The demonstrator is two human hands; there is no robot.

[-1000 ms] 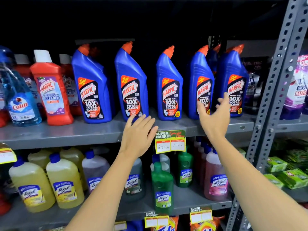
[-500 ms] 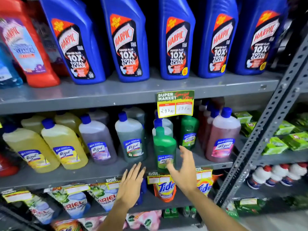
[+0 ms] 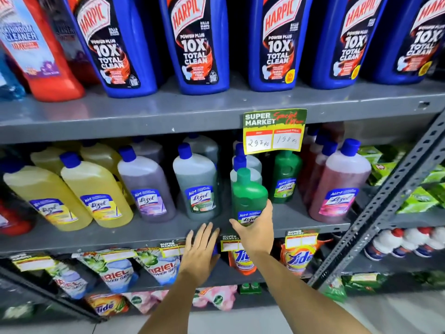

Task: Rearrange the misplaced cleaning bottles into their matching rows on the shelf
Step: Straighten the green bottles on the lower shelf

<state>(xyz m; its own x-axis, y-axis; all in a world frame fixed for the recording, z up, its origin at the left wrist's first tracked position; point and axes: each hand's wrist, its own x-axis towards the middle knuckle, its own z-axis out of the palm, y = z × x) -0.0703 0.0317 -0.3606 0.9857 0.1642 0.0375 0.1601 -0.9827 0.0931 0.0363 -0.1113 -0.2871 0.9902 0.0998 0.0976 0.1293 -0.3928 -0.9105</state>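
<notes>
On the middle shelf (image 3: 301,219) stand Lizol bottles in rows by colour. My right hand (image 3: 256,231) is wrapped around the base of a small green Lizol bottle (image 3: 249,197), which stands upright at the front, ahead of a row of pale blue-capped bottles (image 3: 245,162). A second green bottle (image 3: 286,175) stands behind to the right, under the price tag. My left hand (image 3: 201,253) hovers flat with fingers spread at the shelf's front edge, holding nothing. Left of it stand a grey-green bottle (image 3: 196,186), a purple one (image 3: 147,189) and yellow ones (image 3: 96,191).
Blue Harpic bottles (image 3: 199,44) line the top shelf, with a red Harpic bottle (image 3: 36,51) at left. Pink Lizol bottles (image 3: 339,186) fill the right end. A yellow price tag (image 3: 274,131) hangs down. Detergent pouches (image 3: 163,271) sit below. A slanted metal upright (image 3: 390,191) bounds the right.
The view has dropped from the Harpic shelf to the Lizol shelf and moved closer. My right hand has reached in and closed on the front green bottle; my left hand rose to the shelf edge.
</notes>
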